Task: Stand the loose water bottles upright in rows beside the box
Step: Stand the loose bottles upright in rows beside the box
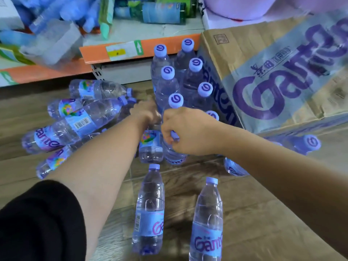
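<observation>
Several clear water bottles with purple caps stand upright in two rows (pixel 185 76) against the left side of a cardboard box (pixel 273 76). My right hand (pixel 186 130) grips the cap and neck of an upright bottle (pixel 172 155) at the near end of the rows. My left hand (pixel 146 112) is blurred and reaches over another bottle (pixel 150 146) just to its left; its grip on it is unclear. A pile of bottles (pixel 79 117) lies on its side to the left. Two more bottles lie on the floor nearer to me, one (pixel 148 210) and another (pixel 207 223).
An orange-edged shelf (pixel 131 51) with bagged goods and bottles runs behind the rows. Another bottle (pixel 308 145) lies on its side to the right, below the box. The floor is wood-patterned (pixel 263 213).
</observation>
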